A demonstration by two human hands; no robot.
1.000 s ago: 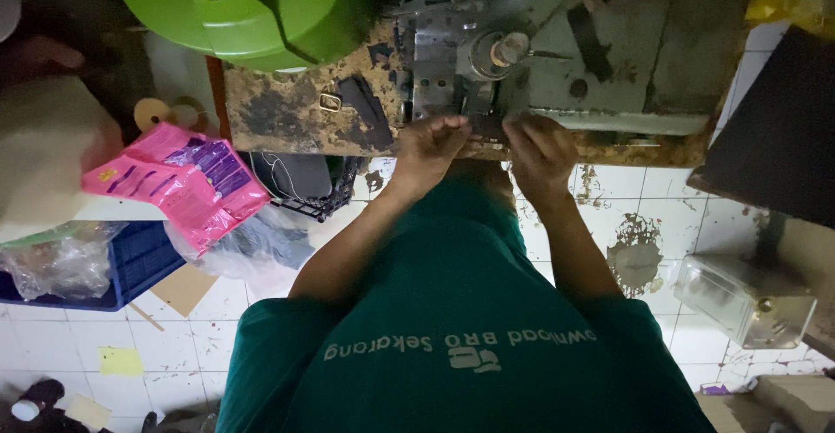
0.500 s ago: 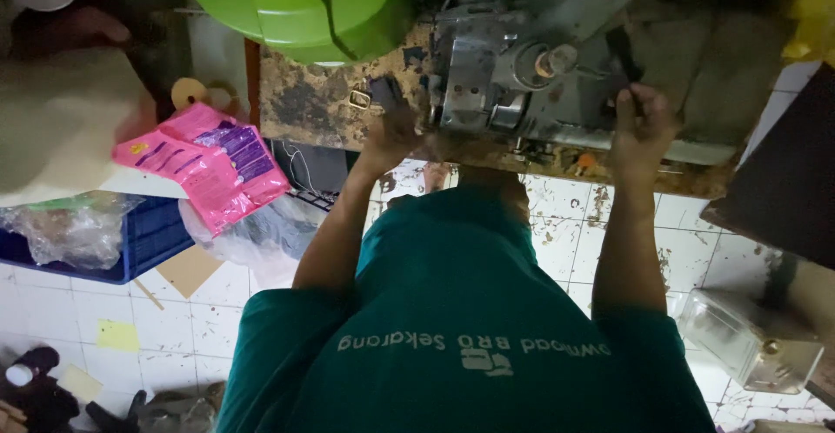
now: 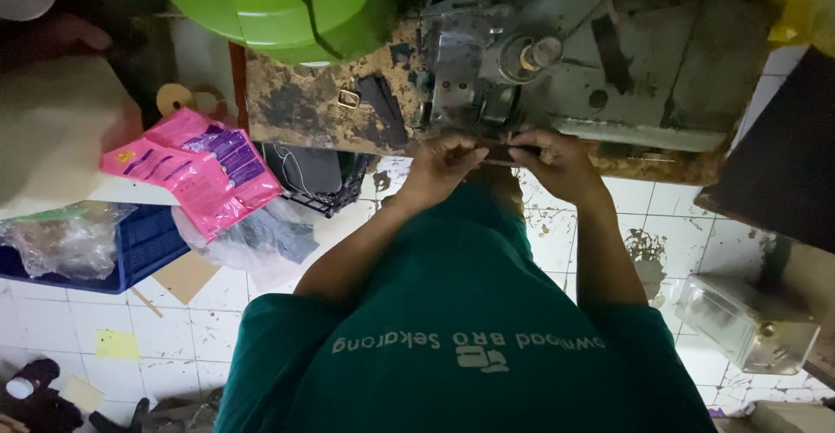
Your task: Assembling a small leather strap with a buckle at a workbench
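Both my hands meet at the front edge of a worn grey sewing machine [image 3: 522, 59], which stands on a stained, rusty table [image 3: 304, 116]. My left hand [image 3: 444, 168] and my right hand [image 3: 561, 163] pinch a small dark piece of material [image 3: 498, 151] between their fingertips, just below the machine's metal head. The hands are almost touching. Much of the piece is hidden by my fingers. My teal shirt [image 3: 461, 329] fills the lower part of the view.
A large green plastic cover [image 3: 287, 3] sits on the table left of the machine. Pink packets [image 3: 196, 168], a blue crate [image 3: 139, 246] with a clear bag [image 3: 65, 237] and a black basket [image 3: 317, 181] lie left. A clear plastic box [image 3: 748, 320] rests on the tiled floor at right.
Half a second ago my right hand was out on the machine's right side. It has come back beside my left hand at the dark piece.
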